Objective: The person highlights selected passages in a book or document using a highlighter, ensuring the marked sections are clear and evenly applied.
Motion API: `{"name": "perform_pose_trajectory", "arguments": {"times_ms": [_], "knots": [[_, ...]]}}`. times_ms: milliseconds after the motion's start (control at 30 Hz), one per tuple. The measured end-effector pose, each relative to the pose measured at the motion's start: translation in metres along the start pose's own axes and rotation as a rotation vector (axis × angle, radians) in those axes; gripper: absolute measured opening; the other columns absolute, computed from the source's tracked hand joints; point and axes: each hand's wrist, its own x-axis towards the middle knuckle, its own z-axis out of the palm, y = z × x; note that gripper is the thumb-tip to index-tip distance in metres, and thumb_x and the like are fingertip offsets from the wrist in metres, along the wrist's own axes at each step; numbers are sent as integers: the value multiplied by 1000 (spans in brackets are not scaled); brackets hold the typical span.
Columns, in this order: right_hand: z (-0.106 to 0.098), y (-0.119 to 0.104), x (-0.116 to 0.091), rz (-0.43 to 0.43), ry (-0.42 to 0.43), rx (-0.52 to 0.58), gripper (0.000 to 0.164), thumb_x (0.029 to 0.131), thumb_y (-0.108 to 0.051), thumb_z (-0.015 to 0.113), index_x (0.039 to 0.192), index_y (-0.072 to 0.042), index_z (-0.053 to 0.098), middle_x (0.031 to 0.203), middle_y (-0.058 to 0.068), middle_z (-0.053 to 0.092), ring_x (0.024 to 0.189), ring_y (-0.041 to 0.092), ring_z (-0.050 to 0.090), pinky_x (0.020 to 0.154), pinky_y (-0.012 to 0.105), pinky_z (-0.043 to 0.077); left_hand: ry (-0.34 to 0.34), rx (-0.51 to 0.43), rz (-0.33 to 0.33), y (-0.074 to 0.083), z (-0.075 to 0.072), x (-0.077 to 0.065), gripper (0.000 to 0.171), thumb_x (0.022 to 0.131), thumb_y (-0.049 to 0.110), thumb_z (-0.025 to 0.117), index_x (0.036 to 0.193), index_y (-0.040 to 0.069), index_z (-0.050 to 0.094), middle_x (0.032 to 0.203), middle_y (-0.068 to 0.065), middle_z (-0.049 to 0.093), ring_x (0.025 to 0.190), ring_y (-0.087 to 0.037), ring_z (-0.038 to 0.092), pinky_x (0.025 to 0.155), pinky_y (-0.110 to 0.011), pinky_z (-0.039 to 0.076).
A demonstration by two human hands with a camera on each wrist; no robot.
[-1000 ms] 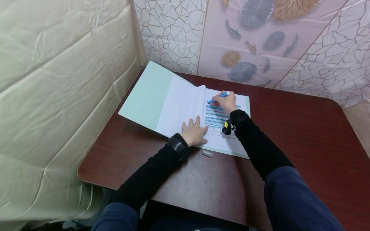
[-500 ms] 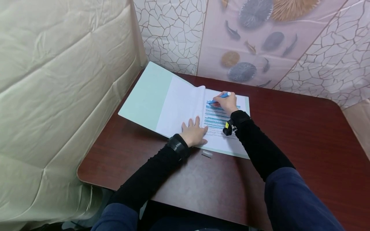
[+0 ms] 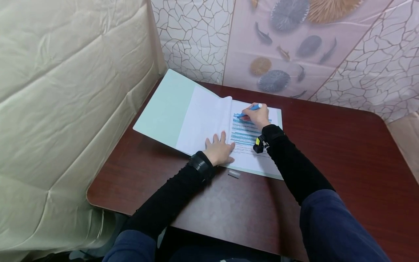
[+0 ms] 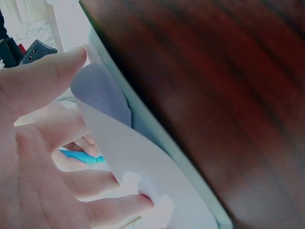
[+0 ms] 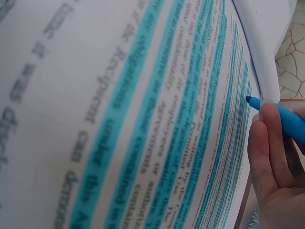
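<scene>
My right hand (image 3: 256, 116) pinches a blue highlighter (image 3: 250, 110), its tip near the top lines of a printed page (image 3: 240, 150). In the right wrist view the dark blue tip of the highlighter (image 5: 281, 119) meets the page, where many lines carry blue-green strokes. My left hand (image 3: 218, 151) rests with spread fingers across the turned-over sheets (image 3: 203, 116) by the fold. The left wrist view shows the left fingers (image 4: 119, 210) against the curled white paper. A pale green folder (image 3: 163, 105) lies open under the papers, its left cover flat out to the side.
A small clear plastic piece (image 3: 234, 174) lies on the dark red-brown table (image 3: 334, 153), just below the folder's near edge. A cream cloth (image 3: 72, 109) hangs along the left side. Patterned sheets (image 3: 275, 54) stand behind the table.
The highlighter tip and my right hand have shifted slightly to the right along an upper line. The left hand stays on the sheets.
</scene>
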Motion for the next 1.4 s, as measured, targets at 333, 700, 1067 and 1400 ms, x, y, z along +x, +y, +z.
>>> {"name": "perform_pose_trajectory", "arguments": {"times_ms": [333, 700, 1067, 1400], "knots": [[-4, 1, 1, 16, -11, 24, 17, 82, -21, 65, 84, -6, 59, 88, 20, 66, 75, 25, 67, 74, 31, 52, 8, 5, 11, 0, 0, 0, 61, 86, 49, 52, 140, 29, 32, 150, -18, 7, 133, -40, 15, 101, -59, 20], [-8, 3, 3, 28, 9, 10, 13, 82, -19, 65, 82, -8, 59, 90, 20, 67, 75, 24, 67, 79, 32, 51, 14, 2, 16, 0, -2, -2, 61, 86, 48, 52, 140, 27, 32, 150, -19, 7, 133, -41, 15, 100, -60, 21], [-11, 4, -4, 2, 21, 76, 11, 80, -17, 67, 81, -8, 60, 77, 10, 68, 69, 19, 67, 68, 30, 53, 4, -14, 20, -1, 0, -2, 61, 86, 47, 52, 141, 28, 31, 150, -18, 6, 133, -41, 14, 101, -60, 19], [-12, 20, 12, -5, 31, 51, 14, 80, -19, 67, 82, -9, 58, 83, 14, 67, 71, 23, 67, 66, 32, 54, 7, -15, 20, -1, -1, -2, 62, 86, 47, 51, 141, 27, 30, 150, -19, 5, 133, -42, 13, 101, -60, 19]]}}
